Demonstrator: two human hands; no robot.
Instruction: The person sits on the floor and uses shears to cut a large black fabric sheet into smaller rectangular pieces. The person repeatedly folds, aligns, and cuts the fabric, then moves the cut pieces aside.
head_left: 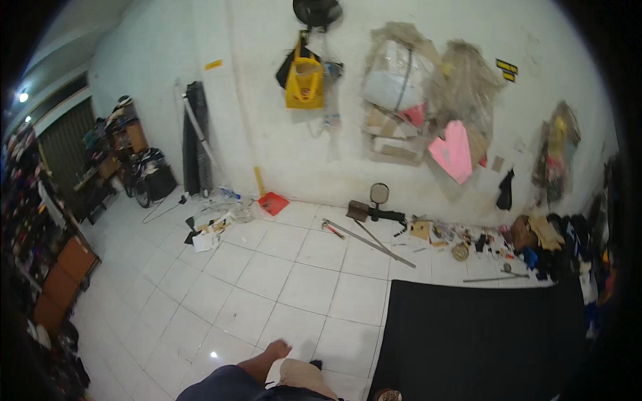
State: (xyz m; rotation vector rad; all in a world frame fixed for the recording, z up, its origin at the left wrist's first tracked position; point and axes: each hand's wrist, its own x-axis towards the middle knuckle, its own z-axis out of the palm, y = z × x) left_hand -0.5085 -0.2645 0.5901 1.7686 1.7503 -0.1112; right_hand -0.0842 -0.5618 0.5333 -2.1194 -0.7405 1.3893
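We see a white tiled floor (pixel 281 281) filling most of the view, backed by a white wall (pixel 267 120). A large black mat (pixel 481 341) lies flat on the floor at the lower right, its near corner just beside our own legs. On the wall hang bundles of clear plastic and cardboard (pixel 401 100), with a pink sheet (pixel 453 150) below them and a yellow bag (pixel 305 83) further left. Shelves crowded with goods (pixel 40 220) run down the left edge, and a bicycle (pixel 137 180) stands near the far corner. Along the foot of the wall lies a strip of small clutter: a red dustpan (pixel 273 202), a long metal bar (pixel 368 238) lying slantwise on the tiles, a round mirror (pixel 379 194), and a scatter of tools and scraps (pixel 468 240) toward the right.

At the bottom centre our left hand (pixel 277 349) shows at the end of a bare forearm, hanging over the tiles well apart from the clutter and nearest to the mat's left edge. It holds nothing; it is too small for us to tell whether the fingers are spread or together. Our right hand is out of sight.
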